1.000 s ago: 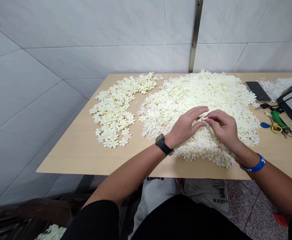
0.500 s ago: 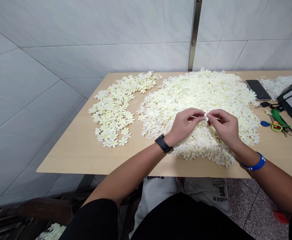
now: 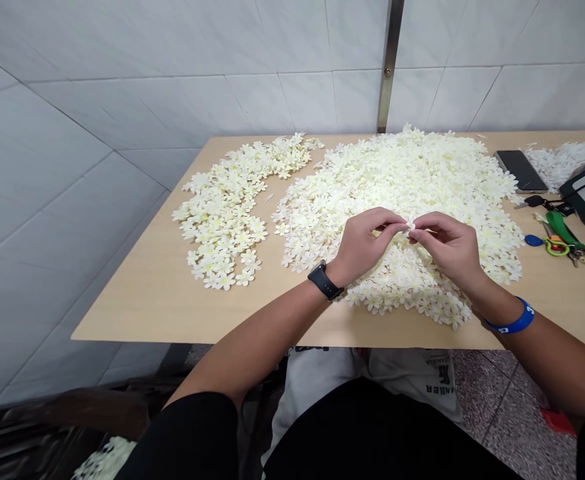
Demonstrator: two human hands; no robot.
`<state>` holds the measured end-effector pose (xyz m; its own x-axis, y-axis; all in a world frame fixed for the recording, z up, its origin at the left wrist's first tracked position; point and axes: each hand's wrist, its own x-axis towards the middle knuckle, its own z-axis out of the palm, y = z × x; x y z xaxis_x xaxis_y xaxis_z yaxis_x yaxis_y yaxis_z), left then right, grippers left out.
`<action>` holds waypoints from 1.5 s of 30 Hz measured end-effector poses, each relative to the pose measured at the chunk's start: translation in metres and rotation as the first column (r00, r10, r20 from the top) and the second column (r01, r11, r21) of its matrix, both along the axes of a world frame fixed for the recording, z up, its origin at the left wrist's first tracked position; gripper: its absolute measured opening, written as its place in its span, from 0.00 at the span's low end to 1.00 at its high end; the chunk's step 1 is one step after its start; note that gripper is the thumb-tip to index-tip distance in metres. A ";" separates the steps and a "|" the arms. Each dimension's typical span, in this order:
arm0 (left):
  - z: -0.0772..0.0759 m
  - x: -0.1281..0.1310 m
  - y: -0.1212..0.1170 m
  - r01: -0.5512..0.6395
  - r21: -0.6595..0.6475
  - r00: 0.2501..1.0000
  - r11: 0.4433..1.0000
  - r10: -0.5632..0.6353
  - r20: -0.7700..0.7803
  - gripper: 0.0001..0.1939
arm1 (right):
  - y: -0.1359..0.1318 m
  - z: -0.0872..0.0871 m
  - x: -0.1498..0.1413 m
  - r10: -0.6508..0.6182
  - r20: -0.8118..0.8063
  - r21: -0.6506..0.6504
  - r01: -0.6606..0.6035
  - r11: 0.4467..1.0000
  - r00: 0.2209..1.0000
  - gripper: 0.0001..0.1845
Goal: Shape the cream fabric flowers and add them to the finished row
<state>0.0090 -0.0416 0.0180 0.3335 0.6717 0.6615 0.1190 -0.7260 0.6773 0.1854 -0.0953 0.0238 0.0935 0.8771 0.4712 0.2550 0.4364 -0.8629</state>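
Small cream flower (image 3: 411, 228), apparently artificial, pinched between left hand (image 3: 365, 245) and right hand (image 3: 449, 248), both together just above a mounded heap of blossoms (image 3: 402, 193).
Smaller drift of blossoms (image 3: 222, 220) to the left on a pale wooden table (image 3: 142, 300); smartphone (image 3: 521, 171) and key bunch (image 3: 557, 243) to the right. Black watch (image 3: 325, 281) on left wrist, blue wristband (image 3: 511, 320) on right.

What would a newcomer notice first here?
The big heap of cream-white blossoms dominates the middle of the pale wooden table, with a smaller heap to its left. Over the big heap, the left hand and right hand pinch a single blossom between them.
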 end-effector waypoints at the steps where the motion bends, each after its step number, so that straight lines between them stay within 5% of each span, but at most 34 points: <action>1: 0.000 0.000 0.000 0.001 0.005 1.000 1.000 -0.001 0.003 0.05 | 0.000 0.000 0.000 -0.002 -0.002 -0.005 0.002 1.000 1.000 0.03; 15: 0.003 -0.001 0.002 0.092 -0.151 0.996 0.984 -0.091 0.015 0.06 | 0.002 0.000 0.002 -0.112 0.002 -0.026 0.112 0.993 0.994 0.05; 23: 0.002 0.004 -0.004 0.236 -0.420 0.967 0.876 -0.170 0.190 0.14 | -0.002 0.000 0.000 -0.155 0.233 0.183 0.113 0.977 0.960 0.03; 29: 0.000 0.005 -0.001 0.290 -0.502 0.951 0.815 -0.188 0.244 0.08 | 0.000 -0.001 0.001 -0.198 0.220 0.168 0.163 0.972 0.955 0.02; 38: 0.003 0.003 0.001 0.187 -0.501 0.979 0.845 -0.115 0.171 0.07 | 0.002 -0.004 0.004 -0.231 0.197 0.151 0.203 0.968 0.953 0.02; 45: 0.004 0.002 0.003 0.200 -0.615 0.974 0.763 -0.083 0.213 0.09 | 0.003 -0.005 0.006 -0.245 0.188 0.138 0.221 0.965 0.951 0.03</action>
